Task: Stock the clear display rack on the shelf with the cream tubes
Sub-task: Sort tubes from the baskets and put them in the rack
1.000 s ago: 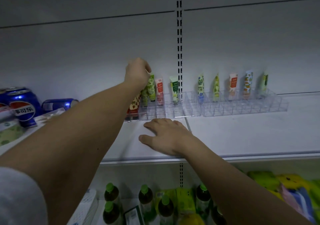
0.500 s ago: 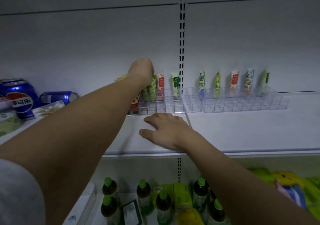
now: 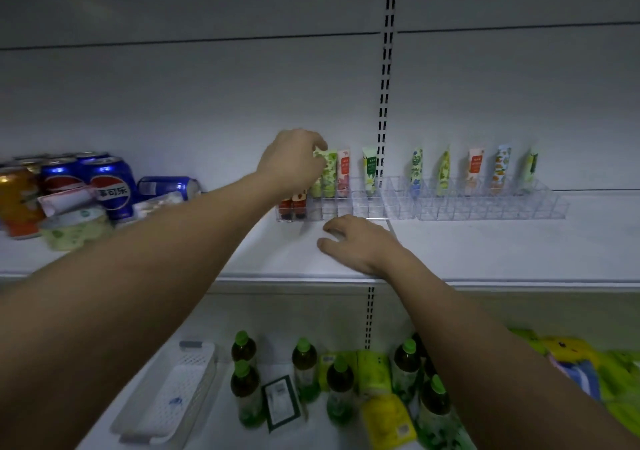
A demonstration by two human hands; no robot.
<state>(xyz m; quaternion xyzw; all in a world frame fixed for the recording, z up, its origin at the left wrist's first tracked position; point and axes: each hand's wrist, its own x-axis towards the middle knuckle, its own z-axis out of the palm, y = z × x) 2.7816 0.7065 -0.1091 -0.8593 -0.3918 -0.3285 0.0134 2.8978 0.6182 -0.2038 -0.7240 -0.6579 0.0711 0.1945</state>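
A clear display rack [image 3: 485, 207] with many small compartments runs along the back of the white shelf [image 3: 519, 248]. Several cream tubes stand upright in its back row, among them a pink tube [image 3: 343, 172] and a green-capped white tube [image 3: 369, 170]. My left hand [image 3: 294, 162] reaches over the rack's left end, its fingers curled round the top of a light green tube [image 3: 327, 172] standing in the rack. Red tubes [image 3: 294, 203] sit below that hand. My right hand [image 3: 356, 241] rests flat on the shelf just in front of the rack.
Blue cola cans [image 3: 110, 186] and an orange can [image 3: 17, 200] crowd the shelf's left side, with packets in front. Below, green-capped bottles [image 3: 304, 366], a white basket [image 3: 173, 394] and yellow-green packs [image 3: 588, 363] fill the lower shelf.
The view has shifted slightly. My left hand stays at the rack's left end on the green tube; my right hand keeps resting on the shelf.
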